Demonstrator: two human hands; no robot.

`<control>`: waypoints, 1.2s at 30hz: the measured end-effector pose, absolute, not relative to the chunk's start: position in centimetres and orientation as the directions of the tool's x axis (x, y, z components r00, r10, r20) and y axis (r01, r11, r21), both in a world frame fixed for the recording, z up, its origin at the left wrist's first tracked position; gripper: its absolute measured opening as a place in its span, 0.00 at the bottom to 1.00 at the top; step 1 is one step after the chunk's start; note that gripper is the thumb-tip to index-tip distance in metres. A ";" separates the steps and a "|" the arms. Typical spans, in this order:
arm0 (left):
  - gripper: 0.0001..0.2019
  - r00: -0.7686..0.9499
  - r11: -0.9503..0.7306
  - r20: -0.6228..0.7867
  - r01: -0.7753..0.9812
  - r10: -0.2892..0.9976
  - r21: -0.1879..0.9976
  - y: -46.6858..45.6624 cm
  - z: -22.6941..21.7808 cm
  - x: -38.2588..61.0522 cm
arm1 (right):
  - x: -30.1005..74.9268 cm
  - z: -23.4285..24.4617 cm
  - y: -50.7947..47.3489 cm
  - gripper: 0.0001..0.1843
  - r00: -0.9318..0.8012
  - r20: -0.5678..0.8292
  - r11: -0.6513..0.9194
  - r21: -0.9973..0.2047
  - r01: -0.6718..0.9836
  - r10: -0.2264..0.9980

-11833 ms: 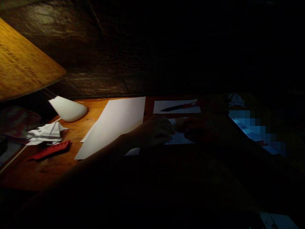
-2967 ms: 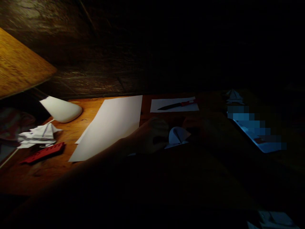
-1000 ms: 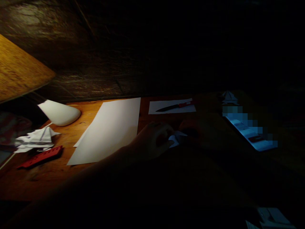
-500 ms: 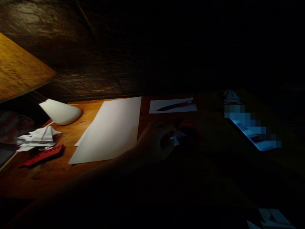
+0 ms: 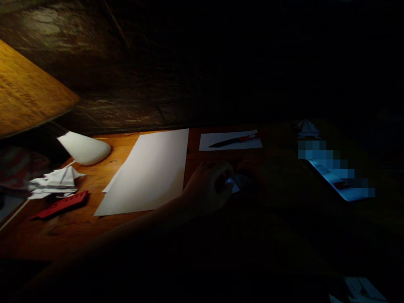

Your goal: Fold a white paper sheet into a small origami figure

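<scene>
My left hand [image 5: 208, 187] and my right hand [image 5: 259, 172] meet low in the middle of the view, both in heavy shadow. Between them is a small folded white paper [image 5: 235, 184], mostly hidden by my fingers. My left fingers curl around its near side. Its other side runs into the dark fingers of my right hand. A large white paper sheet [image 5: 148, 172] lies just left of my left hand, apart from it. Beyond my hands, a black-bladed knife with a red handle [image 5: 232, 141] rests on a smaller white sheet [image 5: 221, 145].
The wooden table [image 5: 120, 145] holds a white lamp shade [image 5: 85, 148], a crumpled folded paper [image 5: 55, 181] and a red plastic strip [image 5: 59, 205] at left. A paper figure [image 5: 307, 129] and a blurred blue-lit object [image 5: 334, 172] sit at right.
The rounded paper fold seen earlier is now smaller and mostly covered, with my hands closed in around it. The view has shifted slightly.
</scene>
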State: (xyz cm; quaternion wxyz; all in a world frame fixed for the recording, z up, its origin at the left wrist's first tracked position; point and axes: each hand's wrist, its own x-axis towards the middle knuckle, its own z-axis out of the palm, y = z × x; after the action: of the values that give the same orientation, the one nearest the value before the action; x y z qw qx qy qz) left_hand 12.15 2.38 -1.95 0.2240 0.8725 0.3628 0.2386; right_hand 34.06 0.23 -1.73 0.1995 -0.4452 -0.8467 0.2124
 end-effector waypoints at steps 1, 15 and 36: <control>0.11 0.628 -0.641 0.254 0.526 0.736 0.559 2.4 -2.0 12.1 | 33.9 -1.7 0.2 0.17 -0.521 0.144 0.510 -0.530 0.678 0.841; 0.13 0.670 -0.699 0.261 0.544 0.694 0.464 2.7 -2.3 11.7 | 34.1 -0.9 -0.1 0.14 -0.527 0.108 0.501 -0.513 0.697 0.843; 0.10 0.741 -0.773 0.301 0.443 0.601 0.454 2.7 -2.3 11.6 | 34.4 -1.4 0.1 0.12 -0.543 0.123 0.509 -0.564 0.650 0.831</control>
State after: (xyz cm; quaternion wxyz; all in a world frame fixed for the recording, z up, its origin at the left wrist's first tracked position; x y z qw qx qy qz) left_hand 11.59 2.73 -2.30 0.1795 0.9155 0.2849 0.2200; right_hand 34.44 0.10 -1.44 0.1930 -0.4372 -0.8468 0.2334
